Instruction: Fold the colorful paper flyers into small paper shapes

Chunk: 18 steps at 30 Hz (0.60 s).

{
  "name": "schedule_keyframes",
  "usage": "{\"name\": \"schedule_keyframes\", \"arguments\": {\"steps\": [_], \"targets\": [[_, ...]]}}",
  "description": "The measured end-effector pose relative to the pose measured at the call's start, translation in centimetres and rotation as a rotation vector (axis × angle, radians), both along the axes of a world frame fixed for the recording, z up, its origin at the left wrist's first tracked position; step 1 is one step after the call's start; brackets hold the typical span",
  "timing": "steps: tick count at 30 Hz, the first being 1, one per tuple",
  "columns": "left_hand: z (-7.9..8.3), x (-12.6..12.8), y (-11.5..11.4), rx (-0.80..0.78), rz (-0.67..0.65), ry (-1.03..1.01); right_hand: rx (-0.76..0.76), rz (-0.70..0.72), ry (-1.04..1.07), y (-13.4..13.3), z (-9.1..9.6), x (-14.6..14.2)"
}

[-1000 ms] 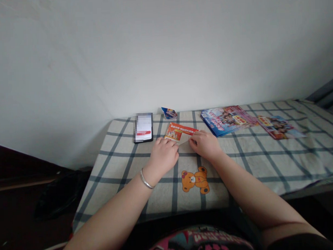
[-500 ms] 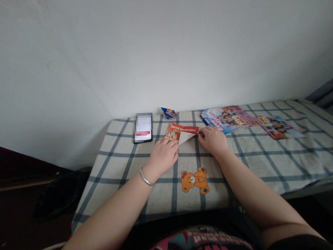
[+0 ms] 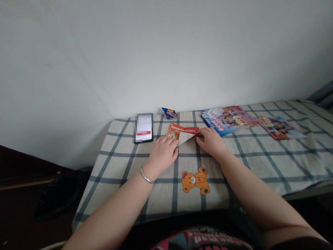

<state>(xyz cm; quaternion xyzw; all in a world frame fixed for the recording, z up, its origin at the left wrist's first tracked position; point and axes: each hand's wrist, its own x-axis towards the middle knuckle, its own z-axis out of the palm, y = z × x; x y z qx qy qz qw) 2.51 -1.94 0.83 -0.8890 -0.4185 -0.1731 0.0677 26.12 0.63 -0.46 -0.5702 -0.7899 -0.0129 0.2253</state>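
Note:
An orange-red printed paper leaflet (image 3: pixel 181 132) lies on the checked cloth (image 3: pixel 246 155), its near corner folded up so a white triangle shows. My left hand (image 3: pixel 164 153), with a silver bangle on the wrist, rests curled on the leaflet's left near edge and presses it down. My right hand (image 3: pixel 211 141) pinches the leaflet's right corner with fingers together. A small folded blue paper piece (image 3: pixel 169 113) sits just beyond the leaflet by the wall.
A black phone (image 3: pixel 143 127) with a lit screen lies left of the leaflet. A stack of colourful leaflets (image 3: pixel 228 119) and one more leaflet (image 3: pixel 280 127) lie to the right. An orange bear print (image 3: pixel 196 180) marks the cloth. A white wall (image 3: pixel 164 52) rises behind.
My right hand moved up and right along the leaflet, from its near edge to its right corner. The folded white triangle now shows. My left hand stayed put.

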Motion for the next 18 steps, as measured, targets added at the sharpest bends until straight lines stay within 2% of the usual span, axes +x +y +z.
{"name": "schedule_keyframes", "arguments": {"steps": [9,18], "targets": [[-0.33,-0.50,0.39,-0.047,-0.045,-0.020,0.023,0.123,0.296,0.32,-1.02,-0.27],[-0.37,-0.51,0.39,-0.042,-0.065,-0.018,0.010,0.078,0.266,0.13,-0.22,-0.13]]}}
